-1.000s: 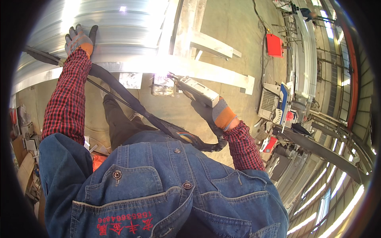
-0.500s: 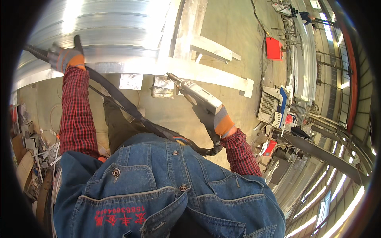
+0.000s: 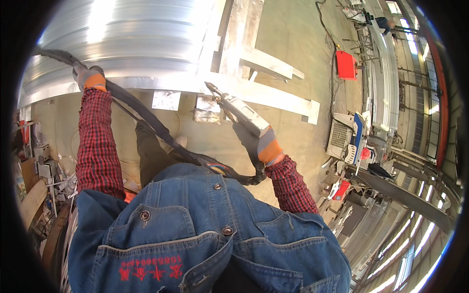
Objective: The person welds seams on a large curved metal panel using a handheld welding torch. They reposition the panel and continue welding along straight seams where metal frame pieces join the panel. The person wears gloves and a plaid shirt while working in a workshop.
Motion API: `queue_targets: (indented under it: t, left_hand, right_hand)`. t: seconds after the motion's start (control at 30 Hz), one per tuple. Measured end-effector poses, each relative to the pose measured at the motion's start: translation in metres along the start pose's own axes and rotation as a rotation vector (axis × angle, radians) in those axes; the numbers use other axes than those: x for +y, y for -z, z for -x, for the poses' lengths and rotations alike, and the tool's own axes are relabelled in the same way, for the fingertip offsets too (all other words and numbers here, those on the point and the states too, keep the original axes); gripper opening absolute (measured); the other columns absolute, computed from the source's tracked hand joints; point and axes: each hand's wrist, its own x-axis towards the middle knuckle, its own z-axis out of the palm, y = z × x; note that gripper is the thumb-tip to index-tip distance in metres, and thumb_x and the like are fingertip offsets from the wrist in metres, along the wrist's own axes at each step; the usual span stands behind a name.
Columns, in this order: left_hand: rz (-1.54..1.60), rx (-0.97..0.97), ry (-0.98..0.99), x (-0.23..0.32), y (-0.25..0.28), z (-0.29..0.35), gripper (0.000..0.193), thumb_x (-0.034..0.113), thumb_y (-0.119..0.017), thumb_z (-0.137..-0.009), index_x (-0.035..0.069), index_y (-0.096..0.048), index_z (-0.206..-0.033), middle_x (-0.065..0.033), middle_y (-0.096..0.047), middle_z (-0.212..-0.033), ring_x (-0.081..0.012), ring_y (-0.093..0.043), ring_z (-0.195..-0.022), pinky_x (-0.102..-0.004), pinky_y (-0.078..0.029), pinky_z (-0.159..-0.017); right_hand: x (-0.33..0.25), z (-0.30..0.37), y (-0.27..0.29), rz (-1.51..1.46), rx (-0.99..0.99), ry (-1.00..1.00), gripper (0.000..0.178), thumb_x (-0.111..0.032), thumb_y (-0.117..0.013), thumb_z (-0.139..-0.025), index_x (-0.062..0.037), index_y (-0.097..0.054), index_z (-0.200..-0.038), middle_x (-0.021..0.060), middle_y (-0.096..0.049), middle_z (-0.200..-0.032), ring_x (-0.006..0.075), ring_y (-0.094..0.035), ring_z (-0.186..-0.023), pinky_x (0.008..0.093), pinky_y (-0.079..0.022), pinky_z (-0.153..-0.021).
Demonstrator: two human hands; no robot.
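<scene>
My right hand [image 3: 267, 146], in a grey and orange glove, is wrapped round the grip of a silver handheld welding gun [image 3: 245, 116]. Its narrow nozzle points up and left, close to the front edge of a large ribbed sheet-metal panel [image 3: 151, 46]. A thick black sheathed cable [image 3: 134, 103] runs from the gun's grip across my waist and up to the far left. Over that edge, my left hand [image 3: 91, 79], gloved alike, is closed on the cable; its fingers are partly hidden.
Flat metal bars [image 3: 273, 95] extend right from the panel. A foil-wrapped block [image 3: 207, 110] lies below its edge. Farther right are a red box [image 3: 346, 65] and a white-and-blue machine [image 3: 342, 134]. Clutter [image 3: 46, 168] fills the left side; another person [image 3: 383, 24] is far off.
My left hand, blurred with thumb stuck out before, has closed round the cable, which now sits higher at the far left. The gun has barely shifted, and the view has turned slightly.
</scene>
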Motion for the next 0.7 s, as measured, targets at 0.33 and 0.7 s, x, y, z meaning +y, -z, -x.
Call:
queue_targets:
  t: [0.33,0.7]
  left_hand:
    - [-0.178,0.085,-0.233,0.036,-0.024,0.097,0.069,0.005,-0.067,-0.099,0.01,-0.044,-0.163,-0.0263,-0.035,-0.167,-0.0379,-0.066,-0.134,-0.0409,-0.058,-0.11]
    - [-0.138,0.133,-0.228,0.039,-0.025,0.098,0.06,0.01,-0.065,-0.102,0.008,-0.047,-0.16,-0.0211,-0.046,-0.157,-0.0357,-0.066,-0.128,-0.0416,-0.058,-0.107]
  right_hand:
    - [0.022,-0.011,-0.017,0.206,0.035,0.218,0.045,-0.031,-0.074,-0.101,-0.0067,-0.068,-0.139,0.0198,-0.08,-0.112,0.0385,-0.079,-0.101,0.0428,-0.06,-0.086]
    - [0.023,-0.017,-0.019,0.215,0.025,0.226,0.046,-0.034,-0.073,-0.102,-0.0074,-0.068,-0.138,0.0207,-0.08,-0.111,0.0392,-0.079,-0.1,0.0437,-0.061,-0.086]
